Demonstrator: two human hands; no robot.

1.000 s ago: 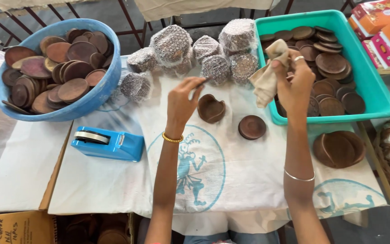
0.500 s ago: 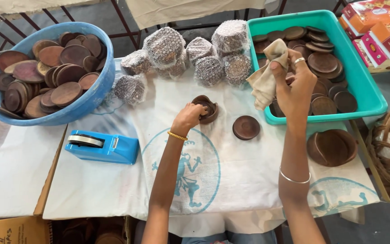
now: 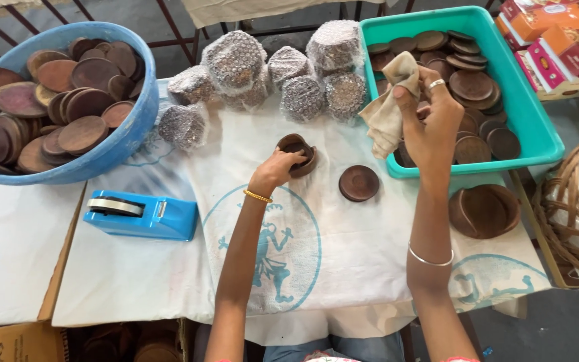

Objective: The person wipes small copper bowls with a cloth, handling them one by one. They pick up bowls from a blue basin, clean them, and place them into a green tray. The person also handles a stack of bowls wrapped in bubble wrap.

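Note:
My left hand (image 3: 277, 167) grips the rim of a small dark wooden bowl (image 3: 300, 151) that rests on the white printed cloth (image 3: 343, 248). My right hand (image 3: 430, 117), raised over the near edge of the teal tub (image 3: 537, 127), holds a crumpled beige rag (image 3: 389, 107). A single round wooden coaster (image 3: 359, 183) lies on the cloth between my two hands. The teal tub is full of several dark wooden discs (image 3: 470, 87).
A blue basin (image 3: 118, 144) of wooden discs sits at far left. Bubble-wrapped bundles (image 3: 269, 80) line the back. A blue tape dispenser (image 3: 143, 214) lies near left. Stacked wooden plates (image 3: 484, 211) sit at right, beside a wicker basket (image 3: 571, 214) and coloured boxes (image 3: 557, 40).
My left hand came down from mid-air onto the small wooden bowl and closed on it. My right hand kept the rag raised over the teal tub.

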